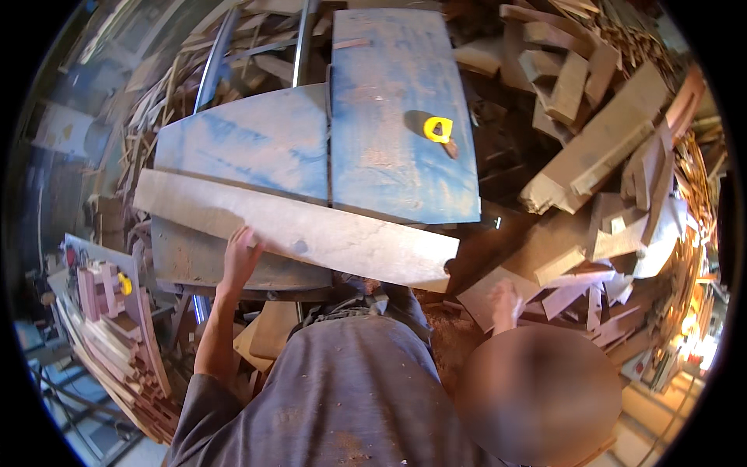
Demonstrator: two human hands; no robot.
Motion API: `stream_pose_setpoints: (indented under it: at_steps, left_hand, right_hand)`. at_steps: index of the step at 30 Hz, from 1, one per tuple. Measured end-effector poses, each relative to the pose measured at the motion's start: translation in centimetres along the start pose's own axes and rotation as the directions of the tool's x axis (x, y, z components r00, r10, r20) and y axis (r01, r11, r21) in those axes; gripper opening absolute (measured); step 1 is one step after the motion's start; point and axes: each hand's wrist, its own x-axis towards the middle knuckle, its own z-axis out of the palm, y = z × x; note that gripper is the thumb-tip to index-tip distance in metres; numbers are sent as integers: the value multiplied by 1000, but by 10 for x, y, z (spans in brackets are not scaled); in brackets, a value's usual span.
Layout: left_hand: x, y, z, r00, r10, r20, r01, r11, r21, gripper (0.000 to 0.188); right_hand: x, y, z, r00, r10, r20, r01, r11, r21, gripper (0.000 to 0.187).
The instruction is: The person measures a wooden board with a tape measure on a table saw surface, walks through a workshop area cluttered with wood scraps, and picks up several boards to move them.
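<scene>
A long, pale wooden board [311, 226] lies slantwise across the near part of a machine table. My left hand [243, 249] grips its near edge, left of the middle, fingers over the top face. Under and beyond it are the table's worn blue metal plates [401, 93], dusted with sawdust. My right hand [505, 302] is off the board, past its right end and over a wooden offcut [490, 284]; its fingers are smeared, and whether it touches the wood cannot be told. A small yellow rounded tool, possibly a tape measure [438, 130], rests on the right plate.
Heaped thick wood blocks [595, 140] and offcuts crowd the right side. Two metal rails [305, 43] run beyond the table among scraps. At the lower left stands a stack of wooden strips [117, 350] beside an upright panel [144, 311]. A blurred round patch covers the lower right.
</scene>
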Motion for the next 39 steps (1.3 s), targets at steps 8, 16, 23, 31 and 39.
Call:
stream_pose_setpoints:
  at_steps: [8, 16, 23, 31, 39]
  left_hand:
    - [71, -28, 6, 971, 44, 237, -82, 985, 150, 44]
    - [110, -16, 16, 936, 56, 347, -111, 984, 141, 48]
    - [118, -9, 12, 930, -16, 367, -36, 990, 134, 49]
    - [78, -4, 27, 919, -11, 394, -2, 999, 32, 49]
    - [48, 3, 28, 994, -26, 102, 31, 998, -45, 40]
  right_hand:
    - [-107, 37, 105, 807, -237, 541, 381, 909, -170, 53]
    - [-95, 37, 109, 901, 101, 421, -157, 982, 101, 66]
    - [-87, 30, 115, 899, 83, 430, -104, 994, 27, 63]
    - [-65, 16, 86, 928, -40, 371, 116, 976, -186, 62]
    - [-36, 9, 105, 930, 34, 366, -36, 999, 0, 64]
